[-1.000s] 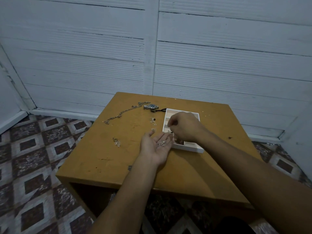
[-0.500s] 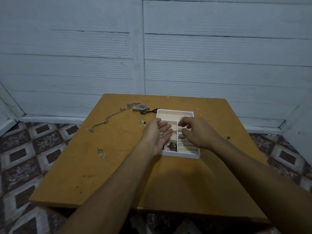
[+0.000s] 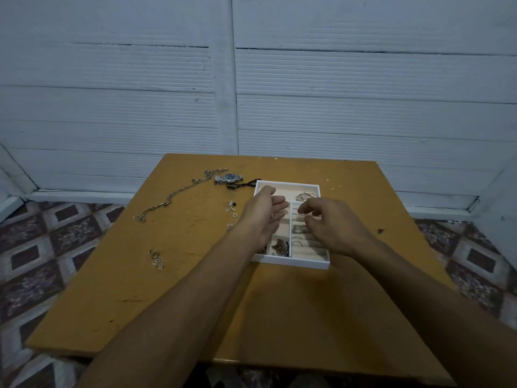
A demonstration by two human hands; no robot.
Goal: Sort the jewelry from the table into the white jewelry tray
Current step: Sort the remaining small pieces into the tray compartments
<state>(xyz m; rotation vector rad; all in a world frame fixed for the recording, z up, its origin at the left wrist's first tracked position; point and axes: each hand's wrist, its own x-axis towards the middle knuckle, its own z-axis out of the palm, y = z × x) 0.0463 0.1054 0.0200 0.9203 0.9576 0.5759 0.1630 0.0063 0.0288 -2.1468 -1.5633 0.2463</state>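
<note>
White jewelry tray point(image 3: 291, 260) sits on the far half of an ochre table point(image 3: 195, 289), its long side running away from the viewer. The left hand point(image 3: 263, 217) hovers palm up over the tray's left compartments, fingers relaxed, cradling a small silvery piece point(image 3: 272, 215). The right hand point(image 3: 333, 228) hangs over the ring rolls, fingers curled, thumb near forefinger. Whether it pinches anything is unclear.

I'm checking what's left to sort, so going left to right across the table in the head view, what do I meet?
The small jewelry cluster, watch, left hand, right hand, dark mark.
</note>
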